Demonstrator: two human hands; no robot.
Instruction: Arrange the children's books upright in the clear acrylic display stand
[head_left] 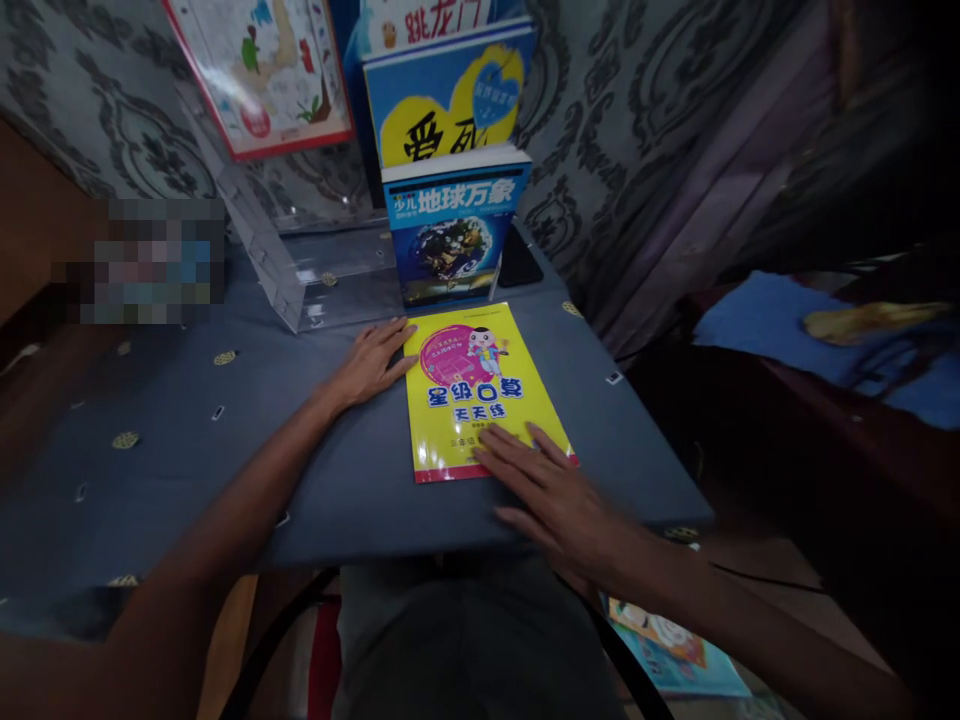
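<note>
A yellow workbook (450,435) with a pink circle and a cartoon child on its cover lies flat and closed on the table. The fingers of my left hand (373,362) are spread at its upper left edge, with the fingertips touching the border. My right hand (551,485) rests over the lower right corner, fingers stretched out across the cover. Neither hand grips anything. Just behind the workbook, a blue book with a picture of the Earth (454,250) stands upright in a clear acrylic rack (262,250).
Behind the Earth book stands a blue and yellow book (450,90). A red-bordered book (277,80) sits higher at the left. A dark phone (519,258) lies right of the rack. The grey-blue tablecloth (315,500) ends near my lap. Another book (675,650) lies below, right.
</note>
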